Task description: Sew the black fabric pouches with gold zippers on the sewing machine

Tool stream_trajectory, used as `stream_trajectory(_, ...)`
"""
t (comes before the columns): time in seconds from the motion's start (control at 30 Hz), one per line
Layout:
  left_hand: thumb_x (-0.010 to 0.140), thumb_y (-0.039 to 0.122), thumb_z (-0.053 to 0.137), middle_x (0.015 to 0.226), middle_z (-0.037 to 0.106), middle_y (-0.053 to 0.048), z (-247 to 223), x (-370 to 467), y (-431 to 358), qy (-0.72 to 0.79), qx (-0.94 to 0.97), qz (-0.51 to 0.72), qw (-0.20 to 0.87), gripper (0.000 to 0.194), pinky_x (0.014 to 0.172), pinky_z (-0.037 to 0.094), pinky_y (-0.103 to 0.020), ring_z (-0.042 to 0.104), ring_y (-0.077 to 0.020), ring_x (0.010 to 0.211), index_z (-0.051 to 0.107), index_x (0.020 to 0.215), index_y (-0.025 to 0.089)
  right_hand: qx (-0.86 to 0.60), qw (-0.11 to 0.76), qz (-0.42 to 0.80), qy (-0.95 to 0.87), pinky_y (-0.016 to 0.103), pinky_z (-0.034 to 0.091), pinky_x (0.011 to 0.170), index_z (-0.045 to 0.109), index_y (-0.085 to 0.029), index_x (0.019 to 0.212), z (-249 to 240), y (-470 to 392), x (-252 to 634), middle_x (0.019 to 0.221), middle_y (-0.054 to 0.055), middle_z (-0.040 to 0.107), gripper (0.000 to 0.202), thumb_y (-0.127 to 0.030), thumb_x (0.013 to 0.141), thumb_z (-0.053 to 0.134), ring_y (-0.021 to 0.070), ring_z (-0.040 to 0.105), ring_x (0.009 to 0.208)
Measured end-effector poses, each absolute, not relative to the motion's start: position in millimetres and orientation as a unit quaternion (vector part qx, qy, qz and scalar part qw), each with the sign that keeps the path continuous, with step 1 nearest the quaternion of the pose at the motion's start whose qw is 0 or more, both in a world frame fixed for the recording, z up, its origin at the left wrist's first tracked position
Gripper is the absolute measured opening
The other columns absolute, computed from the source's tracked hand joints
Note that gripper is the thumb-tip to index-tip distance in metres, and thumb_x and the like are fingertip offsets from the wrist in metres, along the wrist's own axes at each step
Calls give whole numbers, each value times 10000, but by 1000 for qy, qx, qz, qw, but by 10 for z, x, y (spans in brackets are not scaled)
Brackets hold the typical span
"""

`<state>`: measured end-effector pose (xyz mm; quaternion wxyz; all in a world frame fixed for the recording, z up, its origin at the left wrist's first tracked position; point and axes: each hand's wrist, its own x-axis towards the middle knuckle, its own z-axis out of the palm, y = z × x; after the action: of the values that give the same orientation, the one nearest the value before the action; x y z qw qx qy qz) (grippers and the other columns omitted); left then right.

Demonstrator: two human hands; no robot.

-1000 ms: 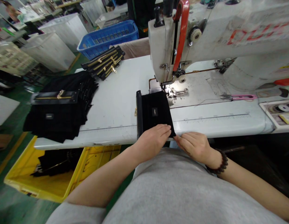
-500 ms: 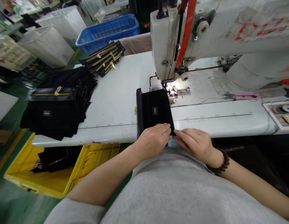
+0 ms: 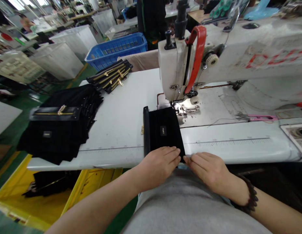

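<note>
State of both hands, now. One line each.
Left hand: fingers laid over the black pouch; whether it grips cannot be told.
Right hand: fingers at the pouch's near right corner; a pinch cannot be confirmed.

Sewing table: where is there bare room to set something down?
Bare: table top between the stack of black pieces and the black piece under the left hand; the front strip right of the right hand, before the pink snips. Crowded: the left end, holding the stack and zippered strips; below the sewing machine head; where both hands meet the black piece.
</note>
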<state>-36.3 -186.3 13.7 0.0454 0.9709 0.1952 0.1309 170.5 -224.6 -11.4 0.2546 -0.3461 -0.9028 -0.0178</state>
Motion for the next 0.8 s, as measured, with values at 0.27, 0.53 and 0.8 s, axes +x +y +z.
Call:
stream_trajectory(0.27, 859, 99, 445, 1161, 596, -137, 145, -394, -1583, 182, 975, 109, 60, 252, 940, 479, -337, 562, -208, 1085, 588, 1064, 64, -375, 221, -13, -900, 318, 292, 553, 614, -104, 865, -61, -2038, 1699, 628, 19, 509, 161, -94, 857, 453, 151, 420, 589)
stream_trajectory(0.53, 869, 106, 449, 1163, 600, -115, 85, -395, -1290, 180, 976, 116, 30, 248, 957, 474, -323, 560, -201, 1090, 594, 1066, 71, -364, 185, -27, -912, 340, 234, 575, 632, -85, 918, -12, -1733, 1700, 594, 9, 518, 239, -160, 905, 406, 149, 423, 549)
stream_trajectory(0.8, 868, 100, 460, 1134, 615, -122, 58, -386, -998, 167, 978, 124, -4, 235, 944, 482, -309, 577, -196, 1065, 607, 1047, 59, -361, 150, -27, -920, 332, 230, 591, 632, -90, 923, 15, -1414, 1713, 580, 21, 573, 345, -212, 950, 311, 135, 468, 519)
